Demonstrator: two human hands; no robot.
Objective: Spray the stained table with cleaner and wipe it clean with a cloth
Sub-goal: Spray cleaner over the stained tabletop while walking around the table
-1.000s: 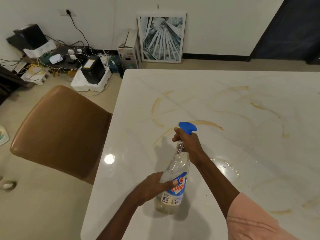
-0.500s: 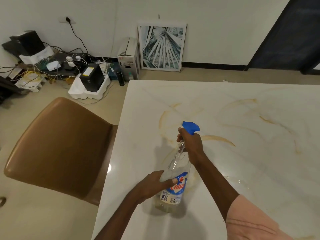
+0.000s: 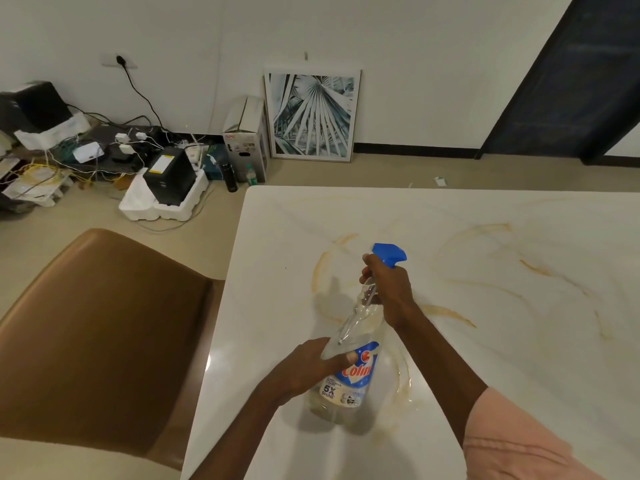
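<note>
Clear spray bottle [image 3: 349, 368], blue trigger head, blue-and-red label, little pale liquid at the bottom, tilted above the near left part of the white table [image 3: 485, 341]. Gripped at the neck by the right hand [image 3: 389, 289], round the body by the left hand [image 3: 311, 368]. Brown curved stains [image 3: 320, 271] across the tabletop. Brown chair [image 3: 104, 323] just left.

White wall [image 3: 415, 36], beige floor [image 3: 398, 173], brown chair [image 3: 104, 323]
</note>
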